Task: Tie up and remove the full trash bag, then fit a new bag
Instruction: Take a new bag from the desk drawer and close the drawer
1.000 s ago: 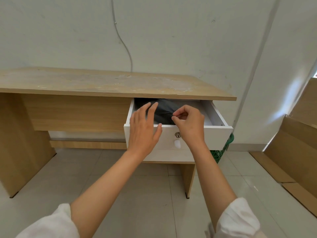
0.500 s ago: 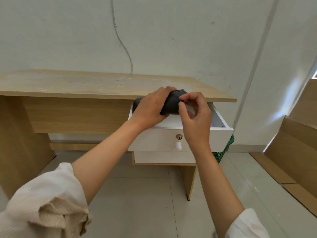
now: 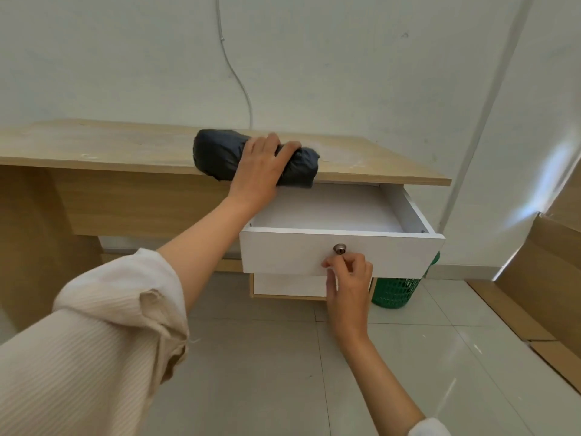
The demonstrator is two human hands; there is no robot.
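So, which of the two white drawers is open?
The upper drawer, pulled out below the desk top with its white inside showing. The lower drawer under it sits shut.

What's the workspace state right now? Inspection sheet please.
Surface: wooden desk top, dusty patches.
Job's things: roll of black trash bags lies at the desk's front edge; green mesh bin on the floor behind the drawer, rim hidden.
Clutter: nothing seen.
Grippers: left hand grips the roll; right hand pinches the front of the open white drawer under its lock.
Cables: one thin cable down the wall.
Surroundings: tile floor; cardboard sheets at right.
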